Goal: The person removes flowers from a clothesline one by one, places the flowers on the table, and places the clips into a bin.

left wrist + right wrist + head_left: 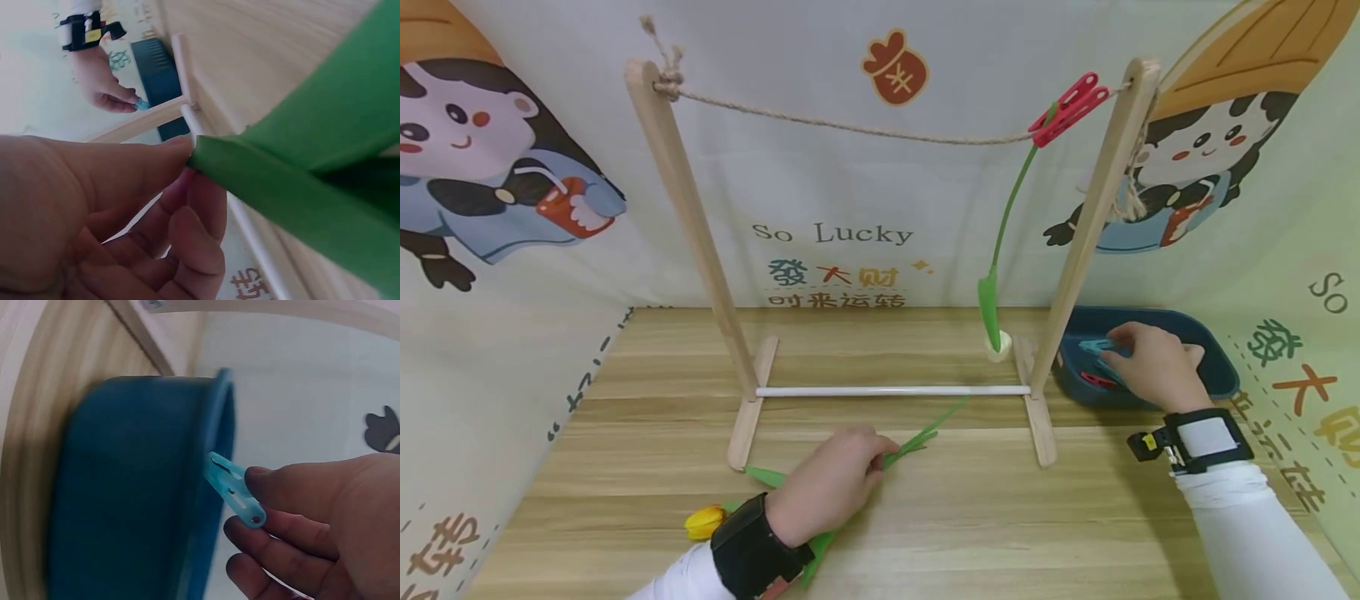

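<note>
My left hand (831,483) pinches green tulip stems (917,442) between thumb and fingertips, low over the table. A yellow tulip bloom (705,522) shows beside that wrist; my hand hides how it joins the stems. Broad green leaves (294,181) fill the right side of the left wrist view. Over the dark blue basin (1150,317), my right hand (1161,367) holds a turquoise clothespin (236,490) between thumb and fingers. A white tulip (997,346) hangs bloom down from the rope (850,127), clipped by a red clothespin (1070,110).
A wooden frame with a left post (692,225) and a right post (1093,225) carries the rope. A white rod (887,391) joins the posts low down. More clothespins, one of them red (1097,380), lie in the basin. Printed cloth (820,183) stands behind.
</note>
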The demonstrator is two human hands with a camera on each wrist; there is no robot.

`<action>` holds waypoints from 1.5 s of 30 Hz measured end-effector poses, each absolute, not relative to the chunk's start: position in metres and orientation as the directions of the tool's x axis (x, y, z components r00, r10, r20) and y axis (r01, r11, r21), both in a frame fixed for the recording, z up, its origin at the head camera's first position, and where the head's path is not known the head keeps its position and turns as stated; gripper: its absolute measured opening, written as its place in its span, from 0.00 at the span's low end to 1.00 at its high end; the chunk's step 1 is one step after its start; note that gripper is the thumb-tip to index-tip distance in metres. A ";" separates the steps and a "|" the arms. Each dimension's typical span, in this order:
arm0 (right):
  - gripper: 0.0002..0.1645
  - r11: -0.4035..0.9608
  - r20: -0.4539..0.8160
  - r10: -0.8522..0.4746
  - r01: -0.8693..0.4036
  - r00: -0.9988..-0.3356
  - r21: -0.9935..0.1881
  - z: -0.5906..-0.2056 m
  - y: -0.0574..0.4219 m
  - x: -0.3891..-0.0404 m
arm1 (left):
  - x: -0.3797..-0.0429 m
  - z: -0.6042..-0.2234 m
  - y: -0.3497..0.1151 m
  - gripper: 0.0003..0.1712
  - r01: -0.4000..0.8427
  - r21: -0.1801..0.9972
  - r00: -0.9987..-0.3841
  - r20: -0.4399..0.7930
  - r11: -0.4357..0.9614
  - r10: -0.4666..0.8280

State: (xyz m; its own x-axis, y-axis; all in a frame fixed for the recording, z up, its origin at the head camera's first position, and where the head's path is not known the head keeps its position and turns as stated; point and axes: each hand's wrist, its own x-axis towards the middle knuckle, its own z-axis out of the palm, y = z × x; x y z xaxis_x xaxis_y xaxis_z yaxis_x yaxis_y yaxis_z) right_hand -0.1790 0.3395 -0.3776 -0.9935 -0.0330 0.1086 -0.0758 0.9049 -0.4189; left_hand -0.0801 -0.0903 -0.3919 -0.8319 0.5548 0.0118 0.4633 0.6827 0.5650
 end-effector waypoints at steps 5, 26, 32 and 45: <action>0.23 0.912 0.034 -0.023 -0.035 -0.999 -0.408 -0.386 0.341 -0.187 | -0.078 -0.402 -0.086 0.12 0.482 0.501 -0.827 -0.011 0.718 0.562; 0.25 0.919 -0.114 0.016 0.060 -0.993 -0.389 -0.396 0.343 -0.197 | -0.072 -0.416 -0.083 0.14 0.513 0.357 -0.842 0.036 0.780 0.538; 0.27 0.919 -0.121 0.011 0.057 -0.993 -0.389 -0.398 0.346 -0.198 | -0.071 -0.419 -0.083 0.14 0.504 0.361 -0.847 0.031 0.785 0.530; 0.29 0.915 0.042 -0.025 -0.039 -0.999 -0.402 -0.351 0.342 -0.181 | -0.072 -0.403 -0.089 0.16 0.499 0.401 -0.841 0.010 0.768 0.541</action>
State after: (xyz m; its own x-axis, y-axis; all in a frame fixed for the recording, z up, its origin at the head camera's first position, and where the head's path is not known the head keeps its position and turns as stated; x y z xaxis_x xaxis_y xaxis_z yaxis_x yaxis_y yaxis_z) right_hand -0.1806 0.3416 -0.3513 -0.9988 -0.0248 0.0415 -0.0394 0.9150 -0.4016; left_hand -0.0717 -0.0885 -0.4026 -0.8409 0.5412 0.0097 0.4990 0.7681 0.4013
